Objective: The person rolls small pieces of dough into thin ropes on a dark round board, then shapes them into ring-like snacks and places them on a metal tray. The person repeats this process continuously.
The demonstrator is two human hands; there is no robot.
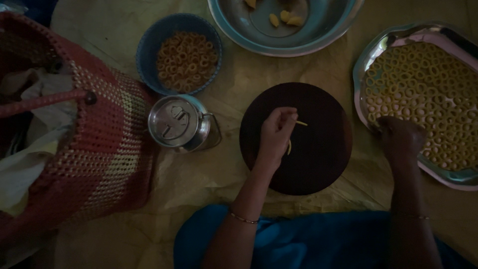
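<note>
My left hand [275, 135] hovers over a dark round board [318, 164] and pinches a thin strip of yellow dough [300, 123] between its fingertips. My right hand [401, 137] rests on the near left edge of a steel tray [363, 69] that is filled with several small raw dough rings [428, 94]; its fingers are curled down among the rings, and whether they hold one is hidden.
A blue bowl [149, 45] of browner rings stands at the back left. Beside it is a lidded steel can [178, 122]. A large steel basin [318, 42] holds a few dough lumps. A red woven basket [99, 144] with cloth sits at the left.
</note>
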